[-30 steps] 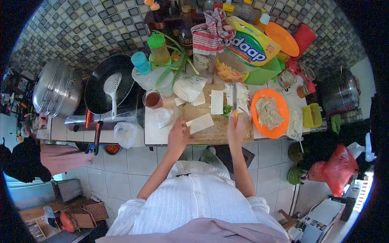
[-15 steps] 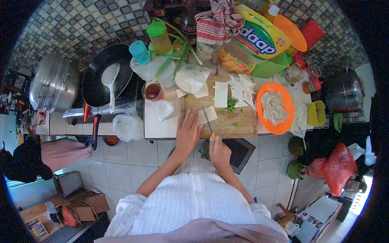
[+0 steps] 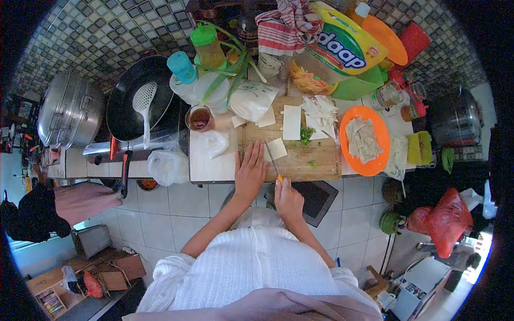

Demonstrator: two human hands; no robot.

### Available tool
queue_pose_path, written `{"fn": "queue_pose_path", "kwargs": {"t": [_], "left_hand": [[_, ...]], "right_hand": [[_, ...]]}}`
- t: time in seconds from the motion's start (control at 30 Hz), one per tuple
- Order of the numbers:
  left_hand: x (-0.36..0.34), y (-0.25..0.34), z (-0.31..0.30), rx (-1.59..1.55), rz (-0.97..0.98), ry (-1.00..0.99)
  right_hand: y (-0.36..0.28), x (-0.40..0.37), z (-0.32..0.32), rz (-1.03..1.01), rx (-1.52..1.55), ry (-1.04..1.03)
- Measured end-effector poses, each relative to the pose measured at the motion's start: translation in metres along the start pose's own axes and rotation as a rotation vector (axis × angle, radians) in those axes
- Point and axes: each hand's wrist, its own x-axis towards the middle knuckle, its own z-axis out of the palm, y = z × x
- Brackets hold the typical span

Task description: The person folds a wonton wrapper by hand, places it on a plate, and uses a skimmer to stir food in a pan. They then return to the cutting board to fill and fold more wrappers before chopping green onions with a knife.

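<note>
My right hand [image 3: 289,199] is closed around the orange handle of a knife [image 3: 273,160], whose blade lies across a pale dough wrapper sheet [image 3: 277,149] on the wooden cutting board [image 3: 316,167]. Flat on the board just left of the blade rests my left hand [image 3: 250,174], fingers stretched out; any part of the sheet under it is hidden. Farther back are a whole rectangular wrapper [image 3: 292,122], chopped green herbs [image 3: 307,135] and a pile of cut wrapper strips [image 3: 320,113]. A plastic pack of wrappers [image 3: 251,101] sits at the board's back left.
An orange plate [image 3: 384,140] of folded wrappers stands to the right. Left of the board are a small plastic bag [image 3: 214,143] and a glass of dark liquid [image 3: 201,119]. Beyond them, a black wok [image 3: 119,107] holds a slotted spatula [image 3: 142,99]. A bowl of shredded food [image 3: 308,80] is behind.
The knife blade has shifted slightly left and toward me across the sheet, with my right hand. My left hand stays nearly in place; the view has moved slightly.
</note>
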Motion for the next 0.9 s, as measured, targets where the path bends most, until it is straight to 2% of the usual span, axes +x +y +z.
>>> {"fn": "queue_pose_path", "kwargs": {"t": [0.17, 0.4, 0.5, 0.57, 0.77, 0.9], "left_hand": [[0.001, 0.001, -0.001, -0.001, -0.012, -0.014], [0.0, 0.003, 0.001, 0.036, -0.002, -0.025], [0.001, 0.002, -0.001, 0.014, -0.017, -0.02], [0.001, 0.001, 0.002, 0.027, -0.006, -0.009], [0.001, 0.001, 0.004, -0.033, -0.015, 0.014], [0.006, 0.0, -0.006, -0.114, -0.014, 0.028]], "right_hand": [[-0.003, 0.004, -0.003, -0.019, -0.122, 0.013], [-0.015, 0.018, -0.002, 0.043, -0.126, -0.012], [-0.018, 0.018, 0.0, -0.003, -0.144, 0.092], [-0.014, 0.011, -0.004, 0.066, -0.161, -0.035], [-0.002, -0.024, -0.013, 0.175, -0.172, -0.165], [0.018, -0.04, -0.01, 0.116, -0.062, -0.121]]}}
